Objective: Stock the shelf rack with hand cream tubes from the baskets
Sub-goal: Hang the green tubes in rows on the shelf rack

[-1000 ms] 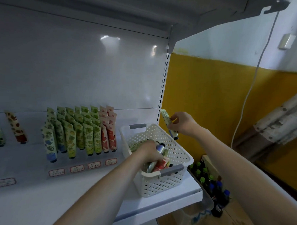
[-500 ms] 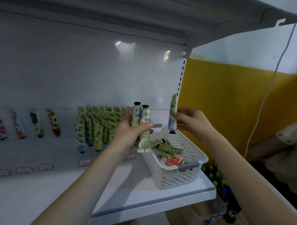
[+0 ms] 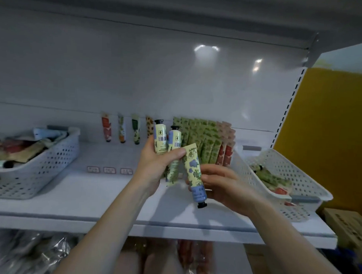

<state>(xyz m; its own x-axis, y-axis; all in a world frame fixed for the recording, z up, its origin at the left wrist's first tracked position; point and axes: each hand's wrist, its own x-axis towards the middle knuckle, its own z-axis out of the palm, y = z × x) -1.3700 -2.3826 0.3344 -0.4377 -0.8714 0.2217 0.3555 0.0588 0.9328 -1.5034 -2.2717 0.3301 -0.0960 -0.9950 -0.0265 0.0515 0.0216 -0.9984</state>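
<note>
Head view, your left hand (image 3: 154,166): fingers curled round two tubes (image 3: 160,143), caps up, thumb across them.
Your right hand (image 3: 225,185): pinches third tube (image 3: 194,170) low, cap down.

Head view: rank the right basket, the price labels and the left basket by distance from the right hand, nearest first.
1. Right basket, just right of the right hand.
2. Price labels, left on the rack.
3. Left basket, far left.

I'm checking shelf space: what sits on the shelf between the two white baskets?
Head view: four single tubes, packed green rows and red tubes at the back, price labels in front.
</note>
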